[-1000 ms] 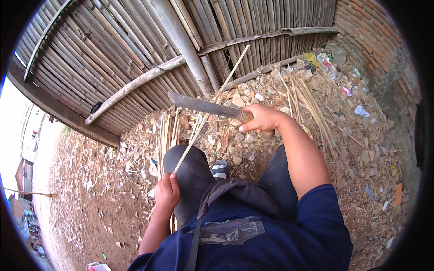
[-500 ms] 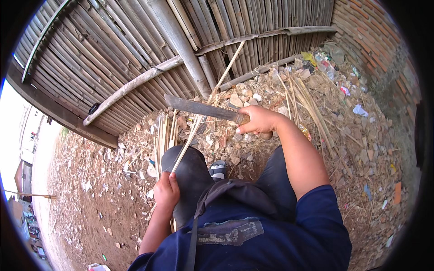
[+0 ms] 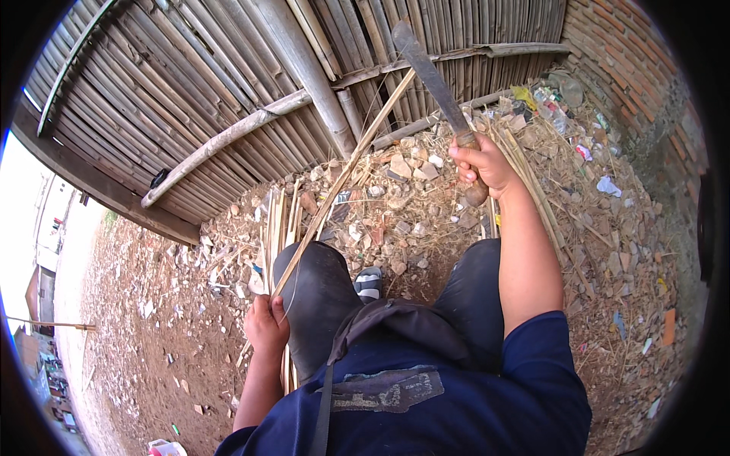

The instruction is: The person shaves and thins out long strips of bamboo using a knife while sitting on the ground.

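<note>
My left hand [image 3: 267,325] is closed on the near end of a long bamboo strip [image 3: 334,191], beside my left knee. The strip slants up and away to the right, its far end near the bamboo wall. A thin fibre curls off it near my knee. My right hand [image 3: 487,163] grips the wooden handle of a machete [image 3: 435,80], raised at the upper right. Its dark blade points up and to the left, apart from the strip. More bamboo strips [image 3: 278,224] stand in a bunch just beyond my left knee.
A bamboo wall [image 3: 220,91] with a thick pole runs across the far side, meeting a brick wall [image 3: 631,57] on the right. Another pile of split strips [image 3: 532,178] lies at the right. Stones, straw and plastic litter [image 3: 608,185] cover the ground.
My right hand has lifted the machete up and away from the strip, and the blade now points more upward. My left hand has shifted slightly left and down with the strip.
</note>
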Tool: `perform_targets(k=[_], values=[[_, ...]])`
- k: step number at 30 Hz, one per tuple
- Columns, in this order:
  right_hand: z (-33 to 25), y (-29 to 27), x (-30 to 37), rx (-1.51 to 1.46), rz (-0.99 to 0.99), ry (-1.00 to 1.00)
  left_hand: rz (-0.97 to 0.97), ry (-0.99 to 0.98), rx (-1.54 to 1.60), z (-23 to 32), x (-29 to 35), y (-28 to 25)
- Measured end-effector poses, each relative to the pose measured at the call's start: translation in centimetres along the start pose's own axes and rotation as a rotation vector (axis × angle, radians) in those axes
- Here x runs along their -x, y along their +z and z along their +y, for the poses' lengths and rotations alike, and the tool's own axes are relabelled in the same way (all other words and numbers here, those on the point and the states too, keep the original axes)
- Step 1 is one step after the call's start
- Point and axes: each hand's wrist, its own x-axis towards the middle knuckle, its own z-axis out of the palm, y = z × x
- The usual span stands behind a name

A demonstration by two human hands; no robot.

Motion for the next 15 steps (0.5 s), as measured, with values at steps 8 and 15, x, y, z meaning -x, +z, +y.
perform_targets(k=[8, 15], values=[[-0.1, 0.9, 0.1, 0.176, -0.130, 0.051, -0.029, -0.053, -0.006, 0.2, -0.3, -0.4], [0.9, 3.8, -0.1, 0.586, -0.325, 0.225, -0.005, -0.042, -0.028, 1.1, -0.9, -0.2]])
